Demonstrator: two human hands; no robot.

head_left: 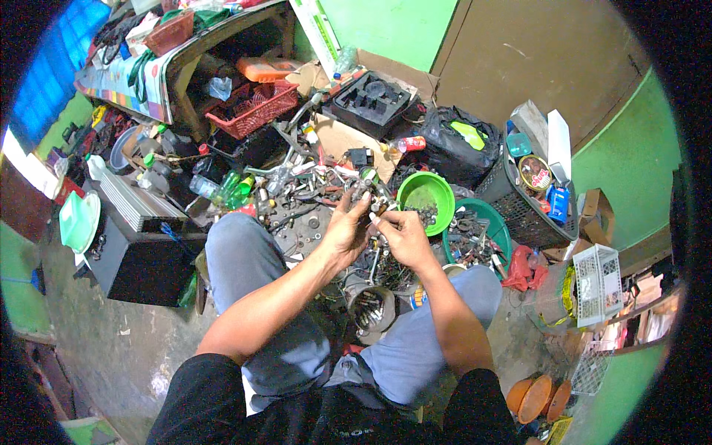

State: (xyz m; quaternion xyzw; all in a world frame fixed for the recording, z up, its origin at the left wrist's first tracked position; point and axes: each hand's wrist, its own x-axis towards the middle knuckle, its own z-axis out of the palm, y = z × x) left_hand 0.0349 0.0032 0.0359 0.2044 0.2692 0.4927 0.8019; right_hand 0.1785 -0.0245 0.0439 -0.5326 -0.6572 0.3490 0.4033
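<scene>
Both hands meet in the middle of the view, above a heap of loose metal parts [297, 215]. My left hand [345, 228] is closed round a small silvery metal part [377, 202]; its exact kind is too small to make out. The fingers of my right hand [402, 236] pinch the near side of that same part, beside the left fingertips. Just past my right hand stands a bright green basin [449, 194] with small dark pieces in it. Below the hands, between my knees, a grey round container [391, 320] holds several slim metal pieces.
Right of the heap are a dark green basin [503, 248] of mixed parts, a black plastic bag [458, 159] and a grey crate [512, 194]. At the left stand a dark box [137, 259] and plastic bottles [236, 189]. Behind lie a red basket [256, 110] and a black moulded tray [371, 104].
</scene>
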